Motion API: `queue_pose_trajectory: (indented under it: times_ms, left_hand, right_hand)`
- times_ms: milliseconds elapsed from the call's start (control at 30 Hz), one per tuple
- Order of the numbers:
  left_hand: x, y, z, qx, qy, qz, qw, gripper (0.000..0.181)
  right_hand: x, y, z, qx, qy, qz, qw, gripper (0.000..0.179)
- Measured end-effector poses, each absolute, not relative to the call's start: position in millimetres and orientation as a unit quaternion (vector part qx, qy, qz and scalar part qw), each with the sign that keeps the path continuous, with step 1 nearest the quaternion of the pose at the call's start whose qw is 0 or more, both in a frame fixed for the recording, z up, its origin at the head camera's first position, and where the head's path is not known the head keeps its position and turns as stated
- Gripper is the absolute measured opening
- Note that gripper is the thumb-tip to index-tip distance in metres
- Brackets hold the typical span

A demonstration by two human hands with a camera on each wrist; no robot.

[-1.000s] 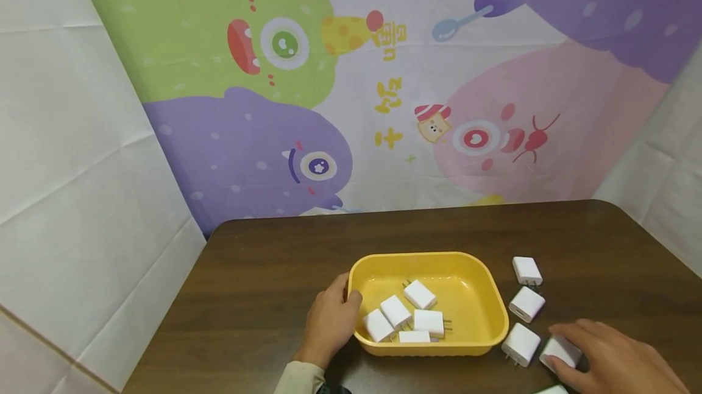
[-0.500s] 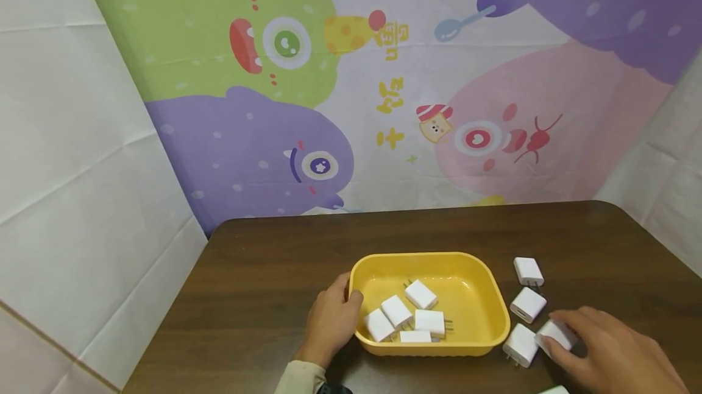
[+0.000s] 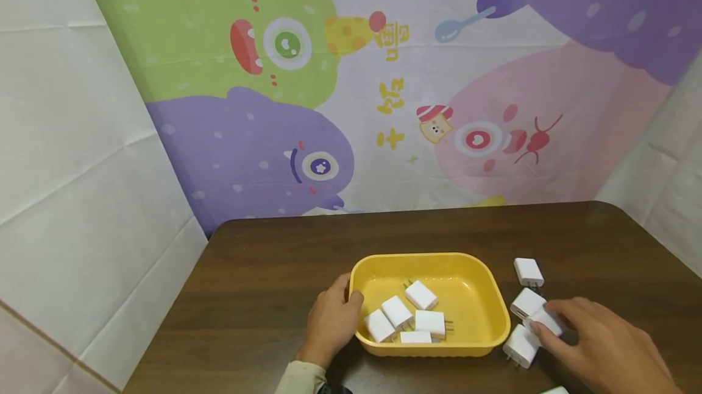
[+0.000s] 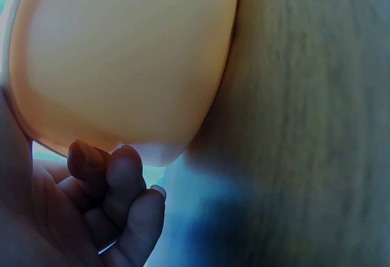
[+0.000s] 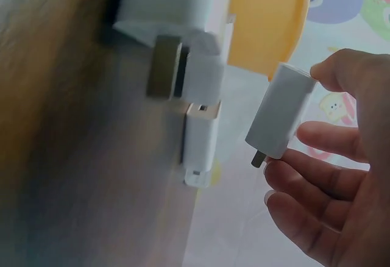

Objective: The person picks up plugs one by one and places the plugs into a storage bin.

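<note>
My left hand (image 3: 331, 316) grips the left rim of a yellow plastic basin (image 3: 477, 345), thumb over the edge and fingers curled against the outer wall, as the left wrist view also shows. Inside the basin lie several white charger plugs (image 3: 421, 295) with metal prongs. To the right, my right hand (image 3: 603, 339) pinches another white charger plug (image 5: 283, 111) between thumb and fingers, its prongs pointing down in the right wrist view. In the head view that plug overlaps two others on the table, a nearer charger plug (image 3: 521, 347) and a farther one (image 3: 528, 302).
A further charger plug (image 3: 529, 272) lies at the back of the row right of the basin. Part of a white thing (image 3: 555, 390) shows at the bottom edge. The dark wooden table (image 3: 263, 278) ends at a cartoon-printed cloth (image 3: 384, 187); white sheets hang at both sides.
My right hand has lifted the pinched charger plug and moved it left and away from me, toward the basin. My left hand and the basin have stayed in place.
</note>
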State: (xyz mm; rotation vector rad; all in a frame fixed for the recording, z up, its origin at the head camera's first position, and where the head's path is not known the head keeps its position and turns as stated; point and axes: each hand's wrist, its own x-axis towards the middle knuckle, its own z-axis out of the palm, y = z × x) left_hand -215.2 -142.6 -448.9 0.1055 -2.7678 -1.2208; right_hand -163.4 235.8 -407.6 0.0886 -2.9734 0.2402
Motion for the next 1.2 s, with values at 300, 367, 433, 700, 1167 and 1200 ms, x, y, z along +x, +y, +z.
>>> queue_pose_trajectory:
  times_ms: [300,367,433,700,1167,1200]
  left_hand:
    - [-215.6,-142.5,-448.5,0.037,-0.914,-0.401,0.054,0.042]
    - [-215.9,-142.6,-448.8,0.037,-0.914,-0.401,0.055,0.041]
    - [-215.9,-142.7,-448.9,0.037,-0.914,-0.399,0.057,0.041]
    - [-215.7,-143.0,-448.4,0.033,-0.915,-0.397,0.055,0.041]
    - [-214.3,-142.8,-446.7,0.032,-0.916,-0.397,0.053,0.042]
    - [-214.3,-142.6,-446.7,0.032,-0.916,-0.397,0.054,0.042]
  right_hand:
    - [-161.9,218.0,-401.5,0.084,-0.97,0.104,0.203,0.036]
    - [-163.7,213.5,-398.9,0.1,-0.965,0.103,0.222,0.035]
    - [-165.4,209.4,-395.9,0.105,-0.964,0.107,0.219,0.036]
    - [-170.0,194.2,-386.1,0.107,-0.966,0.144,0.187,0.038]
    - [-182.2,168.4,-386.2,0.136,-0.955,0.167,0.206,0.035]
    - [-182.6,167.9,-386.5,0.138,-0.953,0.166,0.211,0.035]
